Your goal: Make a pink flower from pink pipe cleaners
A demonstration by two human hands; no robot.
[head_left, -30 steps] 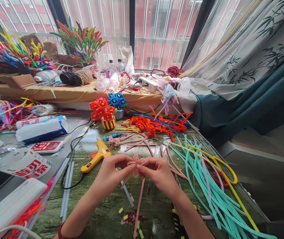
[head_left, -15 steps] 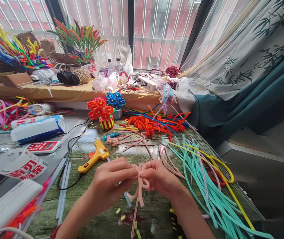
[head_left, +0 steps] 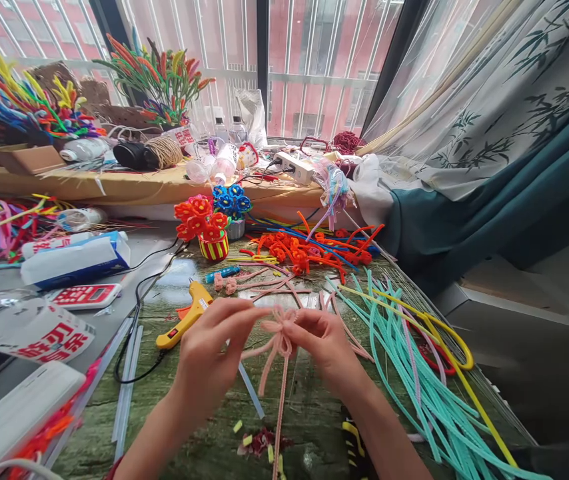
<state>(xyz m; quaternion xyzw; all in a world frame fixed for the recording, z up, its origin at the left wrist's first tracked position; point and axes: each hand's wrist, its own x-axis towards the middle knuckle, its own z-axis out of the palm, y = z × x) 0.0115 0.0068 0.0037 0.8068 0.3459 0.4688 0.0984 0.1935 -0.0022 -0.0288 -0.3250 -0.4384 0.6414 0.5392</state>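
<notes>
A looped flower (head_left: 280, 327) of pale pink pipe cleaner, with several petals, is held above the middle of the table. My right hand (head_left: 322, 340) pinches its right side between thumb and fingertips. Stretched toward the upper left petal, my left hand (head_left: 217, 347) has its fingers apart; its index finger reaches the petal edge, and whether it presses there is unclear. Loose pink ends stick out to the lower left, and a long pink stem (head_left: 279, 413) hangs straight down. More pink pipe cleaners (head_left: 284, 285) lie just beyond my hands.
A yellow glue gun (head_left: 184, 323) lies left, its black cable curving beside clear glue sticks (head_left: 127, 387). Turquoise pipe cleaners (head_left: 424, 380) spread right. Orange-red pieces (head_left: 299, 250) and potted pipe-cleaner flowers (head_left: 202, 223) stand behind. Yellow scraps (head_left: 248, 441) lie below my hands.
My left hand has drawn back to the left and its fingers have parted from the flower's centre. The flower has turned, showing its petals more openly, and stays in my right hand.
</notes>
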